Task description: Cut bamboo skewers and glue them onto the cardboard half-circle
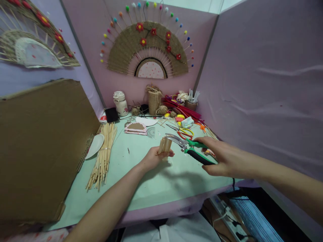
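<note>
My left hand is closed around a short bundle of thin wooden sticks, held upright above the table. In my right hand is a pair of pruning shears with green and black handles. The handles are spread and the curved blades reach the top of the bundle. Whether the blades touch a stick, I cannot tell. To the left lies a larger bundle of long wooden sticks, tied around the middle. Behind the shears are scissors with red handles and pliers with yellow ones.
A large cardboard sheet stands at the left, with a white paper half-disc beside it. Along the back are a white jar, a twine spool and red pipe cleaners. A decorated woven fan hangs on the rear wall.
</note>
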Demonstrator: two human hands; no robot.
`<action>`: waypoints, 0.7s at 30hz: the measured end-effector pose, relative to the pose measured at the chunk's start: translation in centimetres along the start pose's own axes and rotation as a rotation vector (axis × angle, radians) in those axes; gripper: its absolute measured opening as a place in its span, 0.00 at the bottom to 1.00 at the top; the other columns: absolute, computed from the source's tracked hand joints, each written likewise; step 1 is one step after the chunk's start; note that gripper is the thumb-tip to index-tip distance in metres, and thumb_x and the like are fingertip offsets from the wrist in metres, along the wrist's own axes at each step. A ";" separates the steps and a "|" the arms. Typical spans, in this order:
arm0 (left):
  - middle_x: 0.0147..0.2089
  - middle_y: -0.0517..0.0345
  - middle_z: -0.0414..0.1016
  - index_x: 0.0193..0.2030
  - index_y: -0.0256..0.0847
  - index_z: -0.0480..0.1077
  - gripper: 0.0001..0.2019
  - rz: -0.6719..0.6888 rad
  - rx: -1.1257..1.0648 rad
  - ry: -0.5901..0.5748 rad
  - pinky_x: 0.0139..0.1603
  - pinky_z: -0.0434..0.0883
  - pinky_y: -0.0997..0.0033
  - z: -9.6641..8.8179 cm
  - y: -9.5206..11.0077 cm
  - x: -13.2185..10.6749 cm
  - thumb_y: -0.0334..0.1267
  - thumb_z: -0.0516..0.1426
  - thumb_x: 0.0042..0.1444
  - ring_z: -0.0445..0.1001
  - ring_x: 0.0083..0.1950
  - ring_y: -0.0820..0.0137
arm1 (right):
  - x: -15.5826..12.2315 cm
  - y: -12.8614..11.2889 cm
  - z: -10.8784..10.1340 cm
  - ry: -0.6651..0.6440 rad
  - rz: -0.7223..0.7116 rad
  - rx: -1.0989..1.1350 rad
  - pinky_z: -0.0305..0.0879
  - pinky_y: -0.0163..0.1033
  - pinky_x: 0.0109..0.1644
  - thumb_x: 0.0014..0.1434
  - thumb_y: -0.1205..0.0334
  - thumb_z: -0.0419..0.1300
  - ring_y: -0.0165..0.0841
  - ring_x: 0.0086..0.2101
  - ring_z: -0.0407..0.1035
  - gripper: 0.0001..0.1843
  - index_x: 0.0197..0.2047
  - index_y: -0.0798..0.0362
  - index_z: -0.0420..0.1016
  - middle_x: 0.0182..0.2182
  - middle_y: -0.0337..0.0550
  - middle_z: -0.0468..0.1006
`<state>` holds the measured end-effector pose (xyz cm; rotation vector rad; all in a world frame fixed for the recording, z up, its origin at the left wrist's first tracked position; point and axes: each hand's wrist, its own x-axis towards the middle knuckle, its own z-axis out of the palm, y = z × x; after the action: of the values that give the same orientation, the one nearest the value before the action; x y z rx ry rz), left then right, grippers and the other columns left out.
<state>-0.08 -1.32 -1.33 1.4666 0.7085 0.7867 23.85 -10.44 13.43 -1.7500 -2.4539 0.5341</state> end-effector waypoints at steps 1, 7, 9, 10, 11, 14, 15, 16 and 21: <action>0.42 0.41 0.80 0.40 0.34 0.76 0.20 0.002 0.001 -0.003 0.49 0.72 0.58 0.0 0.0 0.0 0.51 0.61 0.53 0.78 0.45 0.58 | 0.0 0.0 0.0 -0.004 0.000 -0.004 0.66 0.44 0.48 0.48 0.59 0.58 0.44 0.47 0.68 0.36 0.61 0.56 0.59 0.50 0.53 0.71; 0.42 0.43 0.80 0.40 0.34 0.77 0.18 0.022 0.054 -0.025 0.49 0.71 0.59 -0.1 0.0 0.0 0.50 0.59 0.55 0.77 0.45 0.59 | -0.1 -0.8 -0.4 -0.027 -0.005 -0.093 0.65 0.44 0.43 0.48 0.61 0.57 0.44 0.42 0.69 0.33 0.58 0.57 0.60 0.45 0.53 0.72; 0.42 0.44 0.80 0.39 0.35 0.77 0.18 0.032 0.078 -0.029 0.49 0.71 0.60 -0.1 0.0 0.0 0.50 0.58 0.55 0.77 0.44 0.59 | 0.1 -1.1 -0.3 -0.018 0.014 -0.157 0.64 0.44 0.42 0.47 0.61 0.56 0.45 0.41 0.69 0.30 0.55 0.59 0.61 0.43 0.54 0.72; 0.42 0.44 0.80 0.39 0.35 0.77 0.18 0.035 0.087 -0.029 0.49 0.71 0.60 -0.2 0.0 0.1 0.50 0.58 0.55 0.77 0.44 0.60 | 0.2 -1.2 -0.3 -0.010 0.016 -0.184 0.64 0.44 0.42 0.47 0.61 0.56 0.45 0.41 0.68 0.29 0.54 0.59 0.61 0.43 0.55 0.72; 0.42 0.44 0.80 0.39 0.35 0.77 0.18 0.036 0.093 -0.030 0.48 0.71 0.61 -0.2 -0.1 0.1 0.50 0.58 0.55 0.77 0.44 0.60 | 0.3 -1.3 -0.2 -0.003 0.014 -0.206 0.64 0.44 0.42 0.47 0.61 0.56 0.45 0.41 0.68 0.28 0.53 0.60 0.62 0.43 0.56 0.72; 0.41 0.45 0.80 0.40 0.35 0.77 0.17 0.038 0.103 -0.035 0.47 0.71 0.61 -0.2 -0.1 0.2 0.49 0.58 0.55 0.77 0.44 0.59 | 0.8 -1.4 0.0 0.003 -0.002 -0.260 0.63 0.45 0.41 0.47 0.62 0.55 0.45 0.40 0.68 0.22 0.48 0.58 0.62 0.43 0.57 0.71; 0.41 0.45 0.80 0.40 0.35 0.77 0.17 0.041 0.105 -0.036 0.48 0.71 0.60 -0.2 -0.1 0.2 0.48 0.58 0.55 0.77 0.44 0.59 | 0.9 -1.4 0.0 0.002 -0.004 -0.271 0.63 0.45 0.41 0.47 0.63 0.55 0.45 0.40 0.68 0.21 0.46 0.57 0.62 0.43 0.57 0.71; 0.41 0.45 0.80 0.40 0.35 0.77 0.16 0.043 0.107 -0.038 0.48 0.71 0.60 -0.2 0.0 0.2 0.47 0.58 0.55 0.77 0.44 0.59 | 1.0 -1.4 -0.1 -0.002 -0.006 -0.277 0.63 0.45 0.41 0.47 0.63 0.55 0.45 0.40 0.68 0.19 0.44 0.56 0.62 0.42 0.56 0.71; 0.40 0.46 0.80 0.38 0.36 0.78 0.14 0.029 0.131 -0.031 0.47 0.70 0.61 0.0 0.4 0.0 0.45 0.57 0.55 0.77 0.44 0.60 | 1.2 -1.5 -0.5 -0.044 -0.020 -0.263 0.63 0.44 0.39 0.46 0.62 0.57 0.45 0.39 0.68 0.18 0.42 0.53 0.60 0.41 0.54 0.71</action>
<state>-0.13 -1.31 -0.92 1.6074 0.7278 0.7496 22.26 -9.64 14.20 -1.8173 -2.6731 0.2599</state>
